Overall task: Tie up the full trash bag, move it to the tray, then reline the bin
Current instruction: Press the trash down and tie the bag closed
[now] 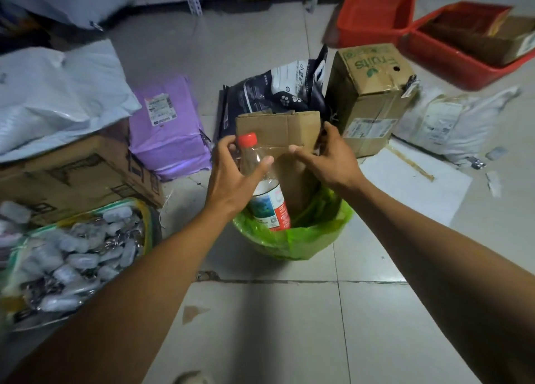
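Two tall things, a bottle (262, 178) and a cardboard sheet (282, 140), stood upright out of the green trash bag (295, 238) lining the bin on the floor. The left hand (234, 175) gripped the bottle; the right hand (327, 154) pinched the cardboard's edge, both above the bag's rim.

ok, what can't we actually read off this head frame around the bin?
- Bin: its wall is wrapped by the green bag; colour and depth hidden.
- Bag contents: the cardboard, the bottle and both hands, left and right, cover them.
- Bottle label: too small to read.
- Red trays: cut by the top and right edges, blurred.
- Right fingertips: behind the cardboard edge.
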The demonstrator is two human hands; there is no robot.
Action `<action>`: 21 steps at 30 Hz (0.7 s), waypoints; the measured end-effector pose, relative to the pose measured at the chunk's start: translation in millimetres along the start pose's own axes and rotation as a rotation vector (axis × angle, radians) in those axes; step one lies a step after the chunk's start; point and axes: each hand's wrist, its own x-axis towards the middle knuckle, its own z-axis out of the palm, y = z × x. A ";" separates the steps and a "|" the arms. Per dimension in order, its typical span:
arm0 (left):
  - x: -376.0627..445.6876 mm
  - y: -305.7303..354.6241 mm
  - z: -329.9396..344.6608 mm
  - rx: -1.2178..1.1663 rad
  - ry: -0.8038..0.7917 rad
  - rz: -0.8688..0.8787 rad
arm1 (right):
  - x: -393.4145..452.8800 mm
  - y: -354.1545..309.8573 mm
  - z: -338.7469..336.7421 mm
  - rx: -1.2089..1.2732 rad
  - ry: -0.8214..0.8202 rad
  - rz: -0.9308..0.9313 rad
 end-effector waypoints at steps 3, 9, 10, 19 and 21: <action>8.9 0.3 -1.3 0.058 0.053 0.018 | 3.6 2.1 4.0 0.001 0.034 0.013; 6.7 -10.1 4.1 -0.005 -0.006 -0.025 | 0.6 18.5 5.2 -0.022 -0.001 0.015; 5.9 -10.7 3.6 0.002 -0.012 -0.027 | -0.4 18.8 5.4 -0.020 0.002 0.012; 2.7 -8.3 -16.5 -0.001 -0.135 -0.126 | -15.1 15.1 -3.2 -0.009 -0.018 0.034; 4.1 -10.5 -27.0 -0.098 -0.084 -0.177 | -21.5 22.6 -7.5 0.009 -0.003 0.085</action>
